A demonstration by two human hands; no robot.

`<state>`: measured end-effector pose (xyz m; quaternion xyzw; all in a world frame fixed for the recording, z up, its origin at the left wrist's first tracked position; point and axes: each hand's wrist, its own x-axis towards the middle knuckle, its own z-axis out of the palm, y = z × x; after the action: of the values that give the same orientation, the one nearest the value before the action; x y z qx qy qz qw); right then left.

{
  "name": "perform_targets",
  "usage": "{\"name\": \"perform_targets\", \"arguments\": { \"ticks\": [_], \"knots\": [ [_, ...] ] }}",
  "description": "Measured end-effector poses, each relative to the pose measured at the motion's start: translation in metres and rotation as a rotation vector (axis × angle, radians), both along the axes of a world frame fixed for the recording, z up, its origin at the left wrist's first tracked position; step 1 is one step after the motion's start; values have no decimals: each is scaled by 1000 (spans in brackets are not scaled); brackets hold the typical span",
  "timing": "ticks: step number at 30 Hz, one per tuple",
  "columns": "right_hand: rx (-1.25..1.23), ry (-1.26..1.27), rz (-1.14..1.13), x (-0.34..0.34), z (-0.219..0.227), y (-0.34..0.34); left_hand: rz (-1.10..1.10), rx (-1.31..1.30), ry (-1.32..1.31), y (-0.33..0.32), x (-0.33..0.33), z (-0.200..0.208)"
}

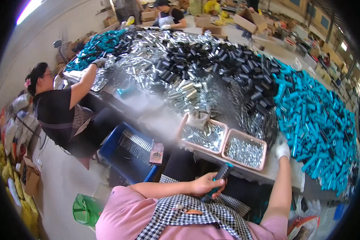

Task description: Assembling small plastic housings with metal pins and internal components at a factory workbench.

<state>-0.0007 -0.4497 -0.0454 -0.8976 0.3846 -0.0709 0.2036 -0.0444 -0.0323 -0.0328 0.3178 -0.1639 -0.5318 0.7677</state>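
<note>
Above my lap, my left hand (208, 186) is closed around a teal-and-black handle-like piece (223, 172), its upper end sticking out past the fingers. My right hand (283, 151), in a white glove, reaches to the table edge. It lies between the dark slim metal pieces (264, 130) and a large heap of teal plastic tubes (312, 116); its fingers are too blurred to read. Left of that hand are two pink trays, one with slim silver parts (206, 136), the other with small shiny metal parts (244, 153).
Black cylindrical pieces (216, 60) and loose silver parts (148, 48) cover the table farther back. A blue crate (108, 148) with rows of metal strips stands at left, near a green bag (86, 210). One co-worker (56, 108) works at left, another (168, 18) at the far side.
</note>
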Motion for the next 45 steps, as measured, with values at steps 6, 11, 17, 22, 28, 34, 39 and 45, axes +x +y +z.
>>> {"name": "perform_targets", "arguments": {
  "ticks": [6,11,17,22,28,34,39,45],
  "knots": [
    [477,-505,134,-41,58,38,93,547,-529,-11,19,38],
    [51,-725,911,-94,118,130,111,693,-1195,-30,36,41],
    [135,-505,1039,-125,87,177,68,672,-1642,-40,35,26],
    [199,-465,1031,-104,80,177,55,659,-1409,-47,45,23],
    [-236,-433,858,-52,72,65,209,748,-1309,-50,68,26],
    [-1056,70,656,-18,-3,-100,147,650,-1236,-41,74,18],
    [-779,85,561,-9,-12,-96,192,682,-1206,-19,62,20],
    [559,-739,441,-24,59,-32,205,710,-1216,3,52,24]
  ]
}}
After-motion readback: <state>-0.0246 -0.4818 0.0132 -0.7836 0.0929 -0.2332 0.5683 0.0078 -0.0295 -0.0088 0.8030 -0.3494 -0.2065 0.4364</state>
